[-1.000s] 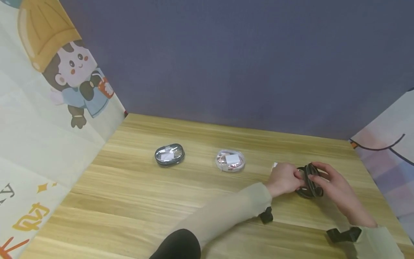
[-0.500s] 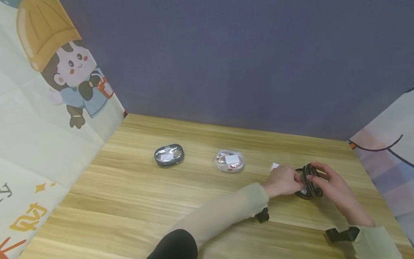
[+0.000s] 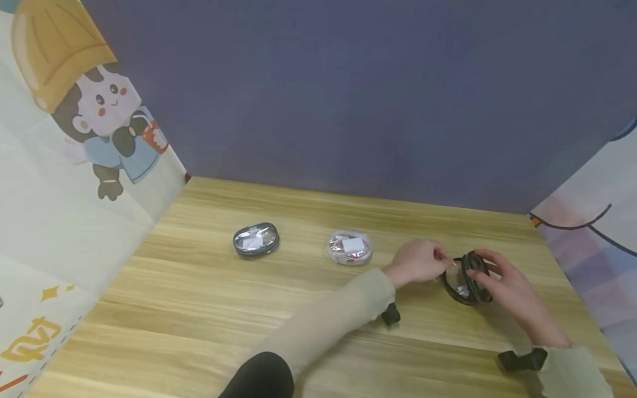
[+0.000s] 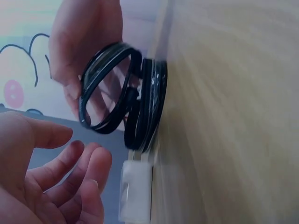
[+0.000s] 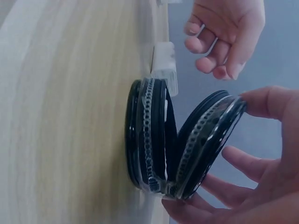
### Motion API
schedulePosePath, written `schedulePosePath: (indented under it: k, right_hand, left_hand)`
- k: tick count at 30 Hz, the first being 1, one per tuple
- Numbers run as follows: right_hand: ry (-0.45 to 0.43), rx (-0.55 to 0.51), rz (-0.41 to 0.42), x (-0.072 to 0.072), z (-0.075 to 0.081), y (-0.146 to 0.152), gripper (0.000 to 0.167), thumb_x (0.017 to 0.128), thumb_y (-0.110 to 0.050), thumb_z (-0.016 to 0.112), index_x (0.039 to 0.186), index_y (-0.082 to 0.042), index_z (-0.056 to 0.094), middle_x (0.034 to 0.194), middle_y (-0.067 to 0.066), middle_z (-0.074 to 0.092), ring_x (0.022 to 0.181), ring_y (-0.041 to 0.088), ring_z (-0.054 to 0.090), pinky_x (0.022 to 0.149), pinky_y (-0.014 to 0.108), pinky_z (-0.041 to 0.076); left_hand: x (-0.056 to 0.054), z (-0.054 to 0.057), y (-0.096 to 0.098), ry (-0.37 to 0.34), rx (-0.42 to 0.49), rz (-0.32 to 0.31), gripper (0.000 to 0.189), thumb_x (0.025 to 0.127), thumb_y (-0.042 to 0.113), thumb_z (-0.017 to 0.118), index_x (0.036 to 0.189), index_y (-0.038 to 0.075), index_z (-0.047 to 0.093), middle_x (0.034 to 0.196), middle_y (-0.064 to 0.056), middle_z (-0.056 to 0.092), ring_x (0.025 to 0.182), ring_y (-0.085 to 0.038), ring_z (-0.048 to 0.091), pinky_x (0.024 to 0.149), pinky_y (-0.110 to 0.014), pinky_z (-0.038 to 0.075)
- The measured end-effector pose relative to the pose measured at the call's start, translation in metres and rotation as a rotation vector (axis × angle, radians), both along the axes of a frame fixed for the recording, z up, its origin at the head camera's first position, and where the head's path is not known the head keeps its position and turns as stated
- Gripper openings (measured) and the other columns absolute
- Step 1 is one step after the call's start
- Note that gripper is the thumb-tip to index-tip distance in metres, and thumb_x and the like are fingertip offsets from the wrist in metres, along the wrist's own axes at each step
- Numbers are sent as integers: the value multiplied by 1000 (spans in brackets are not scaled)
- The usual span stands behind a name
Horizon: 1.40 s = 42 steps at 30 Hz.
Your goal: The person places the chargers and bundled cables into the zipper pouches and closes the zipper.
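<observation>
A small oval clear case with a black zipped rim [image 3: 459, 296] stands unzipped on the table at the right, its lid [image 5: 205, 144] raised. My right hand [image 3: 512, 296] holds that lid, thumb on one side and fingers on the other. Beside the case, to its left, is my left hand [image 3: 420, 261]. Its fingers [image 4: 70, 179] are loosely bent with the thumb apart, and I see nothing between them. Something small and whitish shows inside the case in the head view. A white block in clear wrap [image 4: 136, 191] lies beside the case; in the head view my left hand hides it.
Two more oval cases lie on the wooden table [image 3: 199, 309]: a dark-rimmed one [image 3: 256, 240] at the left and a pale-rimmed one [image 3: 349, 247] in the middle, each with a white piece visible. A blue-grey panel [image 3: 318, 99] rises behind, with printed sheets at both sides.
My left hand has drawn back out of the case, to the left, leaving its inside more exposed. My right hand keeps hold of the lid. The head view has shifted slightly.
</observation>
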State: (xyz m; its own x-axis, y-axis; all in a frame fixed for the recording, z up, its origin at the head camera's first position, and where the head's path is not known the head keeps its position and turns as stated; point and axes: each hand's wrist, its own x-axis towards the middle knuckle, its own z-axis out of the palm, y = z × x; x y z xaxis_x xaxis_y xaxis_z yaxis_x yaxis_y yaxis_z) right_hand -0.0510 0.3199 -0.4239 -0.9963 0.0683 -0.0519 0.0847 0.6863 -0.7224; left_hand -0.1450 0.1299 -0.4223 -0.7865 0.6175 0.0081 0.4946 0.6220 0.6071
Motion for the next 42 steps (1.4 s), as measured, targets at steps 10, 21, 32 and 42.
schedulePosePath:
  k: [10, 21, 32, 42]
  right_hand:
    - [163, 217, 69, -2, -4, -8, 60, 96, -26, 66, 139, 8, 43, 136, 40, 42, 121, 61, 38, 91, 72, 35]
    - [229, 260, 84, 0, -11, -10, 54, 93, -21, 70, 133, 8, 48, 131, 38, 47, 117, 58, 43, 88, 70, 38]
    - [263, 402, 131, 2, -12, -19, 61, 84, -26, 79, 128, 6, 52, 133, 45, 39, 115, 65, 38, 90, 74, 29]
    - [87, 428, 77, 2, -6, -17, 73, 88, -39, 75, 136, 8, 47, 135, 46, 34, 117, 66, 36, 90, 76, 34]
  left_hand:
    - [-8, 1, -7, 72, -24, 41, 4, 92, 37, 68, 92, 33, 70, 77, 23, 56, 70, 3, 51, 61, -14, 39]
    - [-14, -1, -10, 161, -218, -99, 31, 84, 43, 77, 111, 33, 67, 109, 17, 61, 105, -5, 54, 86, -18, 44]
    - [-18, -3, -14, 100, -229, -111, 43, 79, 43, 82, 115, 29, 66, 104, 16, 62, 95, -5, 52, 81, -18, 42]
    - [-21, -6, -14, 117, -237, -80, 41, 73, 20, 87, 109, 24, 68, 93, 13, 63, 80, -5, 52, 69, -17, 42]
